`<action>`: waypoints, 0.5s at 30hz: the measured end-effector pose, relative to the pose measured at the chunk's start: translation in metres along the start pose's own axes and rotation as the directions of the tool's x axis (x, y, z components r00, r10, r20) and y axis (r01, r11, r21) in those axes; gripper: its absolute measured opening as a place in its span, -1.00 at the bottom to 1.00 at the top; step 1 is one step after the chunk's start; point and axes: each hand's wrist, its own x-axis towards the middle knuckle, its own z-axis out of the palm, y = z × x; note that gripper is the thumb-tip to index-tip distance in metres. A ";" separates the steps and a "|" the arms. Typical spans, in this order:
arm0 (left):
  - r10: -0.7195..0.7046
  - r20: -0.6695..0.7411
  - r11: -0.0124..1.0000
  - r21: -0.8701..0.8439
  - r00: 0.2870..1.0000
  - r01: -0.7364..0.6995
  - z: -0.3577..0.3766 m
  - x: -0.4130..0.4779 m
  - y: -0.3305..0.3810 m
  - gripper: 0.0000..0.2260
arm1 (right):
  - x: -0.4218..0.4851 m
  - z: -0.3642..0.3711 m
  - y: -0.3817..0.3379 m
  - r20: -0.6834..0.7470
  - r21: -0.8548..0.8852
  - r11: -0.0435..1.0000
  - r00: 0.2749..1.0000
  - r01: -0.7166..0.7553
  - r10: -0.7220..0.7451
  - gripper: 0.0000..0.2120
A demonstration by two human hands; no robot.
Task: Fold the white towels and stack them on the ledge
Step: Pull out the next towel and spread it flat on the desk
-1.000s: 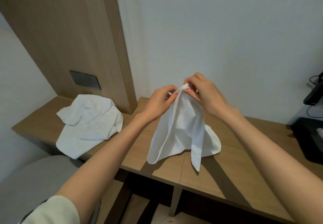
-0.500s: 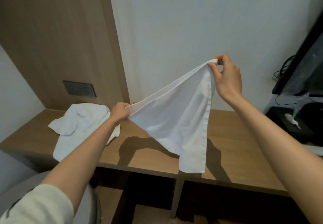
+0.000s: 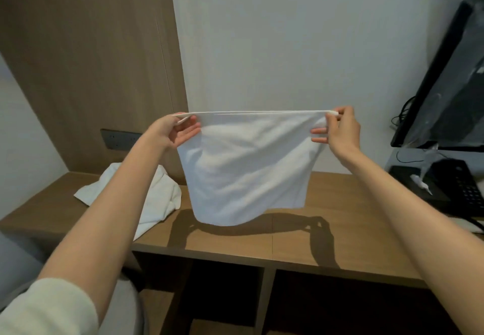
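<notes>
Two white towels are in play here, and we start big: the pale wall (image 3: 288, 33) fills the back, with a tall wood panel (image 3: 91, 60) on the left. Below them runs the long wooden ledge (image 3: 340, 230), with open cubbies (image 3: 225, 295) underneath.

Out in front, the held towel (image 3: 248, 167) hangs in the air above the ledge. Its top edge is pulled taut and level, with two layers showing along it. The bottom hem sags clear of the wood and throws a shadow onto it.

At the right edge a dark screen (image 3: 445, 86) leans in, and a black telephone (image 3: 461, 188) sits below it. Over on the left, the second towel (image 3: 162, 198) lies crumpled on the ledge, partly hidden behind the left forearm (image 3: 125, 190).

Now the hands: the left hand (image 3: 172, 131) pinches the top left corner between thumb and fingers. The right hand (image 3: 340, 130) pinches the top right corner, lower fingers stretched out against the cloth. Smallest of all is a grey socket plate (image 3: 117, 139) on the panel, just beside the left wrist.
</notes>
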 end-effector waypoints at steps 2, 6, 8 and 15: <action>-0.035 0.070 0.996 -0.077 0.997 0.040 -0.003 -0.009 -0.006 -0.75 | -0.012 -0.003 0.001 -0.086 0.023 0.999 0.996 0.033 -0.031 -0.92; 0.124 0.162 0.988 -0.109 0.979 -0.107 -0.011 -0.025 -0.024 -0.82 | -0.041 -0.010 0.004 -0.211 0.036 0.996 0.975 0.082 -0.073 -0.89; 0.281 0.206 0.950 0.081 0.937 -0.303 -0.014 -0.033 -0.039 -0.68 | -0.057 -0.013 0.004 -0.259 0.026 0.992 0.959 0.124 -0.113 -0.89; 0.696 0.151 0.653 0.271 0.702 -0.707 -0.019 -0.052 -0.067 -0.90 | -0.098 -0.017 -0.009 -0.571 0.208 0.951 0.818 0.227 -0.071 -0.95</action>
